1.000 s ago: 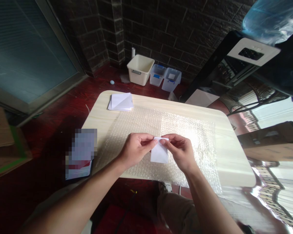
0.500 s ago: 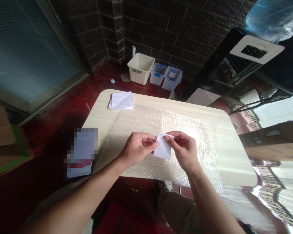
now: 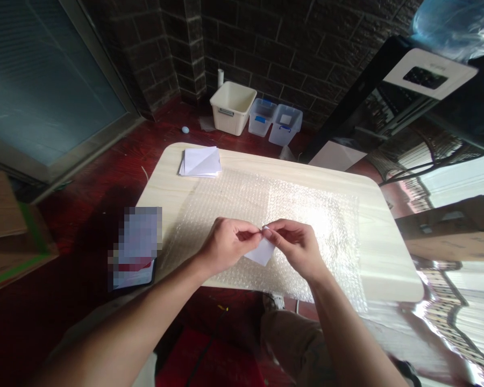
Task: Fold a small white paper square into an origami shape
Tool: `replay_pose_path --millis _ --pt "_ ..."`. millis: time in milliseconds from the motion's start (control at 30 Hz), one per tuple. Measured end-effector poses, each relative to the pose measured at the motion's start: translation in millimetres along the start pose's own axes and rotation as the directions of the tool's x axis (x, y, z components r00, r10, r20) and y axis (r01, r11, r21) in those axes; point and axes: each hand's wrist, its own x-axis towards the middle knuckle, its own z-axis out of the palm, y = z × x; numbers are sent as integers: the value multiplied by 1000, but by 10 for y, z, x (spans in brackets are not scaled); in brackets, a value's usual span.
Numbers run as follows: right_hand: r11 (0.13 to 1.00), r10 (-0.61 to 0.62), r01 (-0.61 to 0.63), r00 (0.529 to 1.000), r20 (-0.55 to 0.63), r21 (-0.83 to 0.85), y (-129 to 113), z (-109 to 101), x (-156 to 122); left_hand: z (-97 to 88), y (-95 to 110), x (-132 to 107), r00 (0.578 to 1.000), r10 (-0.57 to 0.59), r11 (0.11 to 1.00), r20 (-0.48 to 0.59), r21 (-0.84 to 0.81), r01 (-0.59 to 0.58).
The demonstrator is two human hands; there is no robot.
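Observation:
A small folded piece of white paper point(image 3: 262, 252) is pinched between my two hands above the table. My left hand point(image 3: 229, 242) grips its upper edge with thumb and fingers. My right hand point(image 3: 292, 242) pinches the upper right part, its fingertips close against those of my left. The fingers cover the top of the paper, while its lower part hangs below them. Under both hands lies a sheet of clear bubble wrap point(image 3: 234, 199). Toward the far left corner of the table rests a stack of white paper sheets point(image 3: 200, 162).
The pale wooden table point(image 3: 391, 269) has rounded corners. Left of it is a phone point(image 3: 134, 277), its screen blurred. A cream basket point(image 3: 232, 110) and two clear plastic boxes point(image 3: 262, 119) stand on the floor beyond. Cardboard boxes point(image 3: 447, 226) lie to the right.
The paper has turned and its upper part is now hidden under my fingers. My right hand has moved left, bringing the fingertips of both hands together. The view has shifted slightly.

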Motion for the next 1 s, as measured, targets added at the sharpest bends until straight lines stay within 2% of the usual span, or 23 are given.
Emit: replay_pose_path --millis 167,267,400,567,700,1000 --pt "1000 -7 5 998 59 24 -7 -21 -13 -1 30 -20 998 52 997 35 53 -54" --pt "997 -10 8 1000 28 76 -18 -9 -16 34 37 -29 998 64 997 -9 47 -64" --pt "991 -7 14 998 -55 130 -2 4 -16 102 51 -52 997 7 999 -81 -47 -11" --pt "984 3 8 998 -57 180 48 4 -21 119 106 -74 992 -61 982 -108 -182 40" --pt "974 -7 20 998 -57 228 40 28 -26 109 160 -81 986 -68 978 -153 -207 36" --pt "960 71 -42 993 -93 277 0 99 -27 130 170 -70 982 -136 929 -130 -361 80"
